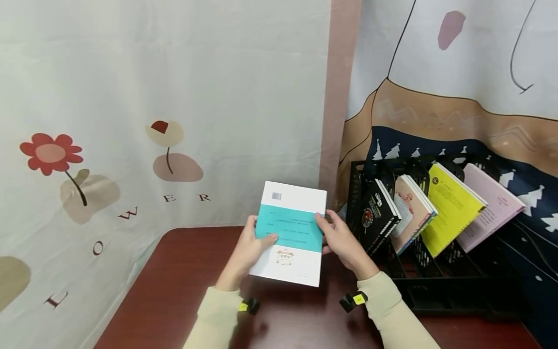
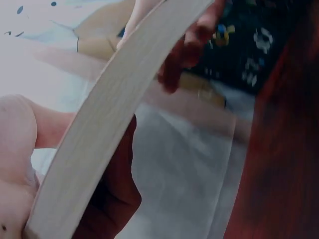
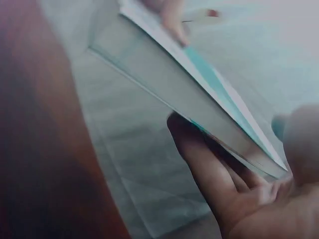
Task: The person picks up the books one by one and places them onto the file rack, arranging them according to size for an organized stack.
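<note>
A white book (image 1: 292, 194) with a teal band across its cover is held up above the table between both hands. My left hand (image 1: 250, 249) grips its left edge, thumb on the cover and fingers behind. At the right edge my right hand (image 1: 344, 242) holds the book, its thumb over the cover and its fingers underneath. In the left wrist view the thick page block (image 2: 109, 109) crosses between thumb and fingers. The right wrist view shows the book's page edges (image 3: 184, 84) from the side, with fingers (image 3: 204, 164) beneath.
To the right stands a black rack (image 1: 449, 286) with dividers. In it lean black books (image 1: 377, 218), a beige book (image 1: 407, 208), a yellow book (image 1: 451, 206) and a pink book (image 1: 488, 208). Printed curtains (image 1: 261, 97) hang behind the dark red table (image 1: 187, 271).
</note>
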A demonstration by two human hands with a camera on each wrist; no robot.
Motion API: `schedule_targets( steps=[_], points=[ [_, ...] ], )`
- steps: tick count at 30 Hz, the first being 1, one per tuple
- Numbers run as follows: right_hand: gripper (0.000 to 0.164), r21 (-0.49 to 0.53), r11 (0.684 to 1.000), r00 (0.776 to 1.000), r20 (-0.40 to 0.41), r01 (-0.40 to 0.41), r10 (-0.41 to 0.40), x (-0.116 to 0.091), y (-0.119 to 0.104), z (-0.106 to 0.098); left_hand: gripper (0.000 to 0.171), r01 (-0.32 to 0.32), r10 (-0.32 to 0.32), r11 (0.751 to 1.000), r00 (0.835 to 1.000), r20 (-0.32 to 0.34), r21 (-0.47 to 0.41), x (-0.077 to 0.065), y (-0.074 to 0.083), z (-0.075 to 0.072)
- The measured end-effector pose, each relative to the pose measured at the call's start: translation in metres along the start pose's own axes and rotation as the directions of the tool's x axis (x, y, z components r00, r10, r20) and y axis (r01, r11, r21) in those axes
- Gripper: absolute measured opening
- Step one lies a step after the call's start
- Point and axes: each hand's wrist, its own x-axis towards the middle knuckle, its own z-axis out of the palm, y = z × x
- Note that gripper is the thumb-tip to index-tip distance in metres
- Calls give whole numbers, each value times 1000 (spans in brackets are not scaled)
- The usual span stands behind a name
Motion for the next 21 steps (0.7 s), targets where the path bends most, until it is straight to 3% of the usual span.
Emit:
schedule_targets(
  steps=[4,7,14,21],
  points=[
    [59,26,999,999,-15,43,-43,-4,-8,-14,47,10,-8,1000,997,75,-22,0,2,19],
    [47,11,994,994,-42,106,-105,-7,-12,-18,56,35,-35,999,993,111,2,1,-2,25],
    [45,-26,990,980,-136,140,-143,-9,-10,-10,69,69,-89,991,980,179,117,7,-23,22],
    [50,65,995,997,-40,75,-73,-10,-16,-11,49,48,-42,998,984,173,-32,9,-22,3]
  ],
)
